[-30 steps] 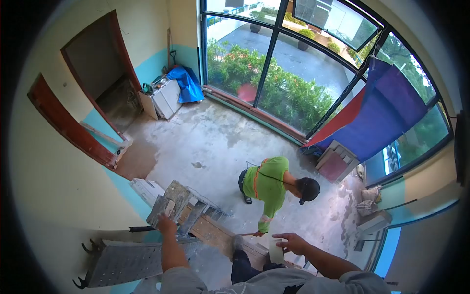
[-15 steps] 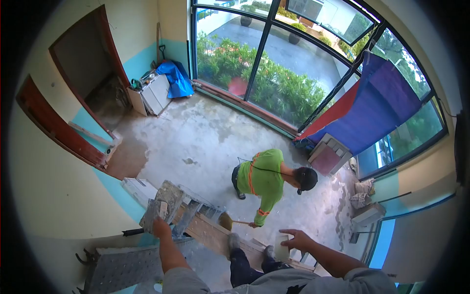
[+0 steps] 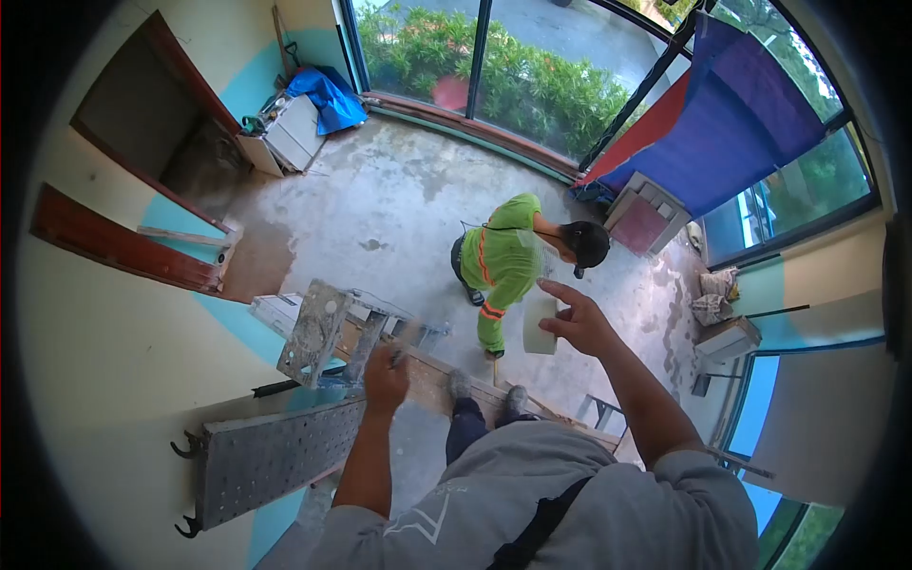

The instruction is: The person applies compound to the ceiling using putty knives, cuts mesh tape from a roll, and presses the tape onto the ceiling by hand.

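My right hand [image 3: 582, 323] pinches a wide, pale roll of tape [image 3: 540, 326] in front of me. A translucent strip seems to stretch up from the roll, across the view of the co-worker. Closed fingers of my left hand [image 3: 386, 378] hold a small scraper-like tool [image 3: 408, 334], smeared by motion. Left of that hand, a plaster-speckled board [image 3: 315, 334] rests at the top of an aluminium ladder [image 3: 366, 332]. Both my shoes [image 3: 460, 385] stand on a raised wooden plank [image 3: 427, 380].
A co-worker [image 3: 508, 252] in a green shirt bends on the floor below, just past the plank. A perforated metal scaffold deck [image 3: 285, 456] with hooks leans at left. Boxes under a blue tarp [image 3: 328, 100] stand by the window; sacks [image 3: 712, 299] lie at right.
My left hand has moved right, away from the speckled board, with the tool. My right hand has risen with the tape roll. The co-worker's broom is now mostly hidden. My view has shifted downward.
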{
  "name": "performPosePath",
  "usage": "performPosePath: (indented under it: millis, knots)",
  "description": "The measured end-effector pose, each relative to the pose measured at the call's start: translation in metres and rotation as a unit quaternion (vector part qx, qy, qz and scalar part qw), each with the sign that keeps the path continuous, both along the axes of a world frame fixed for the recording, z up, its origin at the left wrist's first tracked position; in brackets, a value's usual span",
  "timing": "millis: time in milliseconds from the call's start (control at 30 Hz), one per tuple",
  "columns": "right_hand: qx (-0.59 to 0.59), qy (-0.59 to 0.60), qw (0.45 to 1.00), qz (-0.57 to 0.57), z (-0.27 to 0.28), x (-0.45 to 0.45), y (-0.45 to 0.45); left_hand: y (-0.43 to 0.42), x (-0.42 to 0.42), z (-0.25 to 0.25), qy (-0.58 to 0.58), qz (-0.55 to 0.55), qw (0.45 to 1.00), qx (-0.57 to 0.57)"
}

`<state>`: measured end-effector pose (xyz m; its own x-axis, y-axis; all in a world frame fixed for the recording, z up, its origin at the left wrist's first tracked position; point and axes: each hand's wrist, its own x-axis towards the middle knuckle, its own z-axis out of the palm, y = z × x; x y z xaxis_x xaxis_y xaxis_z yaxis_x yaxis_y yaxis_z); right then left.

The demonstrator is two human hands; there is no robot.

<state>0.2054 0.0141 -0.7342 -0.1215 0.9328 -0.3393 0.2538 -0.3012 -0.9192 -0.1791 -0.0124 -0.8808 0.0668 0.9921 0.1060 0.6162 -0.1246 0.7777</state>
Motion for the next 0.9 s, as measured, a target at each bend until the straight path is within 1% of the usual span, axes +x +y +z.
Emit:
performPosePath:
  millis: [67, 167, 267, 333, 367, 467, 567, 767, 867, 900]
  knots:
    - [0.013, 0.023, 1.000, 0.004, 0.013, 0.002, -0.007, 0.001, 0.047, 0.065, -0.024, -0.079, 0.989, 0.126]
    - [0.076, 0.042, 0.996, 0.015, 0.016, 0.014, -0.018, 0.004, 0.087, 0.138, 0.024, -0.191, 0.961, 0.197]
    - [0.118, 0.004, 0.992, 0.045, 0.040, 0.026, -0.031, 0.004, 0.115, 0.191, 0.079, -0.241, 0.932, 0.259]
    - [0.119, -0.017, 0.992, 0.046, 0.057, 0.036, -0.040, 0.000, 0.128, 0.211, 0.105, -0.258, 0.924, 0.260]
    - [0.121, -0.027, 0.991, 0.046, 0.062, 0.042, -0.045, -0.004, 0.135, 0.218, 0.118, -0.268, 0.920, 0.262]
    - [0.158, -0.028, 0.986, 0.038, 0.053, 0.059, -0.054, -0.013, 0.155, 0.233, 0.134, -0.270, 0.912, 0.279]
    - [0.183, -0.037, 0.981, 0.051, 0.062, 0.070, -0.066, -0.025, 0.174, 0.244, 0.151, -0.268, 0.911, 0.276]
    - [0.212, -0.076, 0.971, 0.080, 0.063, 0.090, -0.079, -0.038, 0.199, 0.249, 0.163, -0.270, 0.905, 0.285]
    - [0.192, -0.093, 0.973, 0.088, 0.075, 0.096, -0.086, -0.039, 0.203, 0.242, 0.188, -0.262, 0.909, 0.263]
    - [0.197, -0.068, 0.975, 0.074, 0.075, 0.097, -0.090, -0.038, 0.200, 0.235, 0.242, -0.243, 0.908, 0.241]
